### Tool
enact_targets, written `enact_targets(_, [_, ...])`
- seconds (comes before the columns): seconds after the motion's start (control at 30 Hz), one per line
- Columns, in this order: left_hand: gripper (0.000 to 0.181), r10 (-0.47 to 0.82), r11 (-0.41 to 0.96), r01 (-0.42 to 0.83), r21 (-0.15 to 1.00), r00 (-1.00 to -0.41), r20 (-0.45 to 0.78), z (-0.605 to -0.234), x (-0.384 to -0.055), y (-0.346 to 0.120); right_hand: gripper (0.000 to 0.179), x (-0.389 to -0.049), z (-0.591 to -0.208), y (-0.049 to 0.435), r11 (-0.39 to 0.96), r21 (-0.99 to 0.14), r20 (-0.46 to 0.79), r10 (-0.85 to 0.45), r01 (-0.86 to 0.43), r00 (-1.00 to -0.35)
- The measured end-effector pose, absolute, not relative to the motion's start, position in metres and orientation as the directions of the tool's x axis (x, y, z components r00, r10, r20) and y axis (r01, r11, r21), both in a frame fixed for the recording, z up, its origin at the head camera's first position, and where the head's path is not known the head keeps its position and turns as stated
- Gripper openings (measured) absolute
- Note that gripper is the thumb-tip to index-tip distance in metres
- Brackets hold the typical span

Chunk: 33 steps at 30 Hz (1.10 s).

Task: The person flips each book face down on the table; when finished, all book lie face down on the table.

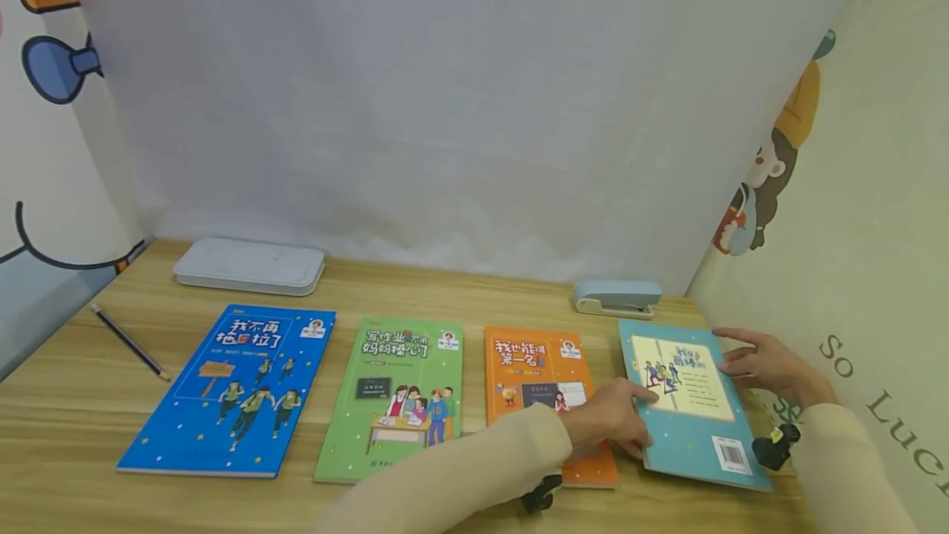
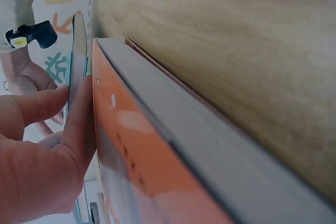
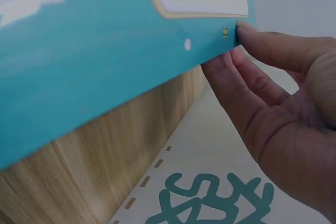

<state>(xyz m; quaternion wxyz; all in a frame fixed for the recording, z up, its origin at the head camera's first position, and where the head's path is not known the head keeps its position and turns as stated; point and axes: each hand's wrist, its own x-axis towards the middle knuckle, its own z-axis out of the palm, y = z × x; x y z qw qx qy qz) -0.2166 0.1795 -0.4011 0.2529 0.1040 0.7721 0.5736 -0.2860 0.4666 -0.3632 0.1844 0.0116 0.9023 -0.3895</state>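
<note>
We see the teal book [image 1: 693, 427] at the right end of the bench [image 1: 445, 291], the orange book [image 1: 519, 377] just left, a stapler [image 1: 619, 297] just behind. Fingers of the left hand [image 1: 610, 417] and right hand [image 1: 774, 367] pinch its sides. The right wrist view, unlike the head view, shows its raised edge; a bench strip borders the lettered wall [image 1: 882, 336].

The turquoise book [image 1: 695, 414] was closed, back cover up, with a cream panel [image 1: 704, 394] of little cartoon kids and a white barcode box [image 1: 732, 456] near the bottom. Sat kinda crooked at the right end, right edge lifted off the wooden table [image 1: 59, 435].
</note>
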Motion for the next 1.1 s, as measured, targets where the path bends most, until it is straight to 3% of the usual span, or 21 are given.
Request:
enact_targets(0.3, [0.069, 0.451, 0.419, -0.057, 0.906, -0.853, -0.262, -0.402, -0.215, 0.187, 0.074, -0.288, -0.369, 0.46, 0.712, -0.68, -0.338, -0.092, 0.176, -0.937])
enact_targets(1.1, [0.067, 0.48, 0.478, -0.005, 0.879, -0.836, -0.265, -0.405, -0.222, 0.19, 0.072, -0.293, -0.383, 0.449, 0.786, -0.569, -0.359, 0.031, 0.244, -0.933])
